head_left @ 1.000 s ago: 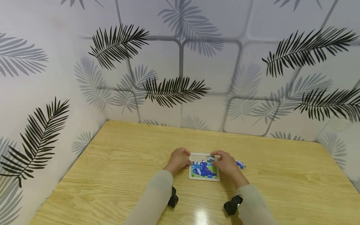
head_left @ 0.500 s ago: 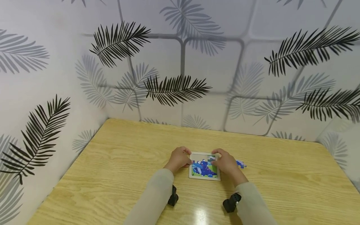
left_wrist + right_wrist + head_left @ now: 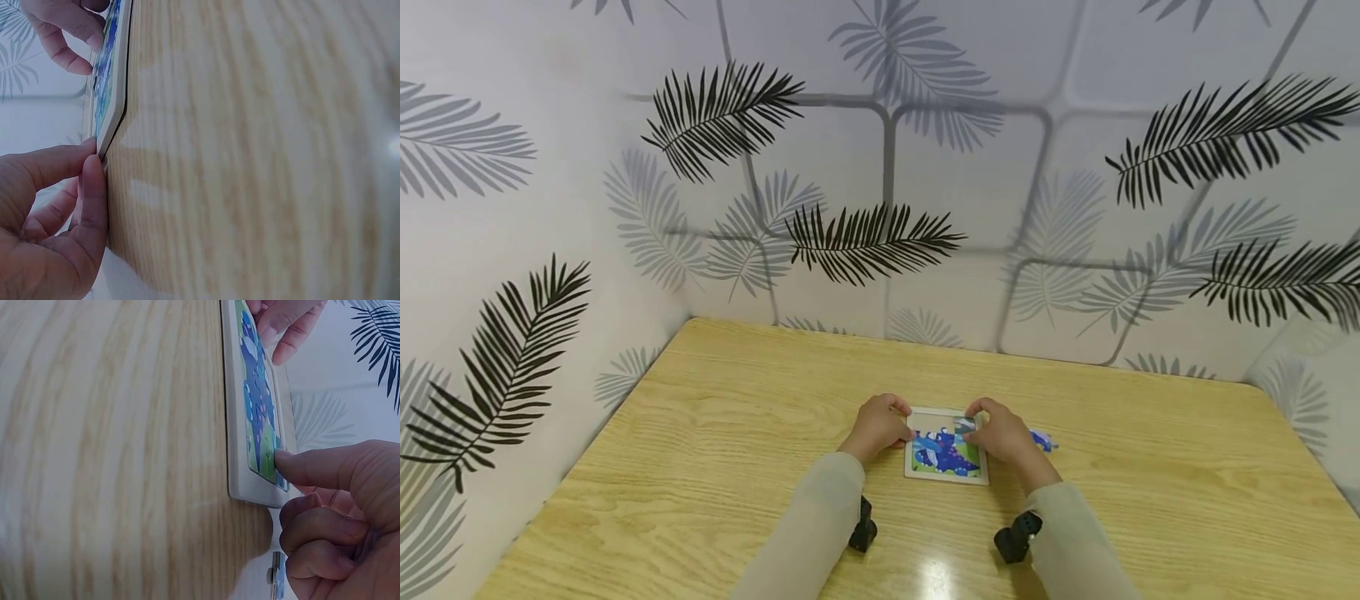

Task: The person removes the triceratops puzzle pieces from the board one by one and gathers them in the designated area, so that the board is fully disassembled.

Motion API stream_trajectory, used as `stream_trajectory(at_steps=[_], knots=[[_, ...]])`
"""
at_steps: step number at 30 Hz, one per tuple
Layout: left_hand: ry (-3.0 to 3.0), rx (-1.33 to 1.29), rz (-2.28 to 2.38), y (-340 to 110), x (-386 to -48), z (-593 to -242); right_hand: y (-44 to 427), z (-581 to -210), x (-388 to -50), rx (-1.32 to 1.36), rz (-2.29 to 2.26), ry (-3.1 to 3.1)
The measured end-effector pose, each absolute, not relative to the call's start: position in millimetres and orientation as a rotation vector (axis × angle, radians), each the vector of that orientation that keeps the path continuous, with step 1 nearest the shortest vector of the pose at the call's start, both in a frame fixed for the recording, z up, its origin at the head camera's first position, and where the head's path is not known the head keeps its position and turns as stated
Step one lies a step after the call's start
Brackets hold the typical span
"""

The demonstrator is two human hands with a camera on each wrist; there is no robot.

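A square puzzle board with a pale frame [image 3: 946, 479] lies on the table, a blue dinosaur picture [image 3: 946, 452] filling its lower part; bare backing shows at the upper left. My left hand [image 3: 877, 428] grips the left edge, thumb and fingers at the frame [image 3: 114, 119] in the left wrist view. On the other side my right hand [image 3: 1003, 432] holds the right edge, its thumb pressing a piece at the upper right corner; in the right wrist view the other fingers of that hand [image 3: 344, 512] curl beside the frame [image 3: 240, 481].
A loose blue and purple piece [image 3: 1042, 440] lies on the wooden table [image 3: 737, 417] just right of my right hand. Behind the table stands a wall [image 3: 955, 183] with a leaf pattern. Black wrist cameras [image 3: 1017, 538] hang under both forearms.
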State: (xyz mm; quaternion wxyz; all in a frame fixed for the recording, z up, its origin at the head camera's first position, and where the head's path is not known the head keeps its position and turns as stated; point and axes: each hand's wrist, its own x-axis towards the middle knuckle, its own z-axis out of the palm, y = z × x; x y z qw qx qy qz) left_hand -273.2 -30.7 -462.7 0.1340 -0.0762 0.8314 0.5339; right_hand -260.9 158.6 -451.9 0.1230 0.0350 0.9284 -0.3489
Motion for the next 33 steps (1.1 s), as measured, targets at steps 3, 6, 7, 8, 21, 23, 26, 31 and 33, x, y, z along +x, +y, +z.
stream_trajectory(at_steps=[3,6,7,8,21,23,26,31,33], knots=[[2.406,-0.228,1.552,-30.5,-273.5,-463.5,158.0,-452.1,-261.1,0.101,-1.014,2.705],[2.404,-0.229,1.558,-30.5,-273.5,-463.9,157.3,-452.5,-261.3,0.103,-1.01,2.709],[2.404,-0.23,1.561,-30.5,-273.3,-463.8,157.0,-452.5,-261.2,0.103,-1.013,2.709],[2.404,-0.23,1.563,-30.6,-273.0,-463.5,156.8,-452.8,-261.1,0.103,-1.018,2.708],[2.412,-0.214,1.56,-30.0,-274.0,-465.1,156.3,-458.1,-260.1,0.056,-1.149,2.743],[2.417,-0.212,1.556,-29.9,-274.3,-465.0,155.3,-457.5,-259.5,0.055,-1.158,2.741],[2.42,-0.213,1.55,-29.7,-275.0,-465.0,154.4,-456.7,-258.4,0.056,-1.173,2.741],[2.419,-0.218,1.546,-30.0,-274.1,-463.4,155.1,-457.2,-257.2,0.049,-1.195,2.747],[2.417,-0.221,1.546,-30.1,-273.5,-462.8,155.5,-457.8,-257.0,0.046,-1.206,2.752]])
